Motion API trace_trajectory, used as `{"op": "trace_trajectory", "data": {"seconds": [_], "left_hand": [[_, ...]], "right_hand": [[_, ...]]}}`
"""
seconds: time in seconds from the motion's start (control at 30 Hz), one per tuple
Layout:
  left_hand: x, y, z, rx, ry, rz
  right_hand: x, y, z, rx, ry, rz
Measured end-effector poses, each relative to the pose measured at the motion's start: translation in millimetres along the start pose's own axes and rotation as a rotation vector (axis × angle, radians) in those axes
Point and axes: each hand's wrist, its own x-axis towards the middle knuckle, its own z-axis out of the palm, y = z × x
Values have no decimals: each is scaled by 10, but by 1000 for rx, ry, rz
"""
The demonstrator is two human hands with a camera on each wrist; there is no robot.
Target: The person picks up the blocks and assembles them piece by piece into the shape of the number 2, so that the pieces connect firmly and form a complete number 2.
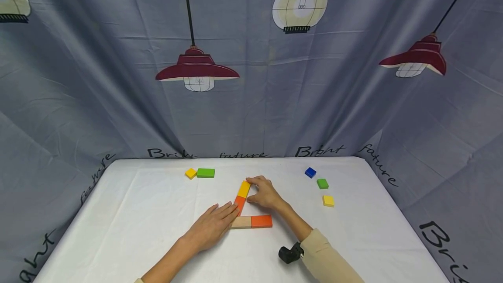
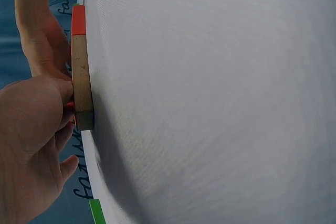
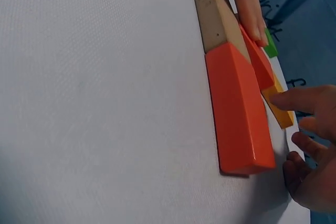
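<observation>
My left hand [image 1: 214, 225] lies with its fingers stretched out over one orange block [image 1: 240, 205] and the left end of a natural wood block [image 1: 241, 222]. A second orange block [image 3: 239, 108] sits end to end with the wood one. Slanting away from this row, the first orange block meets a yellow block [image 1: 244, 189] at its far end. My right hand [image 1: 265, 192] curves its thumb and index finger about the yellow block, the index at its far corner, the thumb at its right side. In the left wrist view, the wood block [image 2: 82, 77] partly hides the fingertips.
At the back left, a small yellow block [image 1: 191, 173] stands beside a long green block [image 1: 206, 173]. To the right are a blue block [image 1: 310, 172], a green block [image 1: 322, 183] and a pale yellow block [image 1: 328, 201]. A black device [image 1: 291, 253] is by the right sleeve.
</observation>
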Motion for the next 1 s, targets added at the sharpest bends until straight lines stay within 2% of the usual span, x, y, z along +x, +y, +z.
{"op": "trace_trajectory", "data": {"seconds": [0.3,0.43,0.57,0.67,0.83,1.0], "left_hand": [[-26,2,19,2,17,3],[-25,1,13,3,38,3],[-12,-5,12,18,44,0],[-6,-6,12,21,40,-1],[-10,-8,21,12,40,0],[-10,-11,12,0,23,-8]], "right_hand": [[-103,162,-175,105,57,22],[-213,261,-345,168,86,17],[-342,377,-561,221,103,-23],[-442,466,-709,221,120,-39],[-621,593,-921,203,164,-5],[-807,737,-1113,182,213,-13]]}}
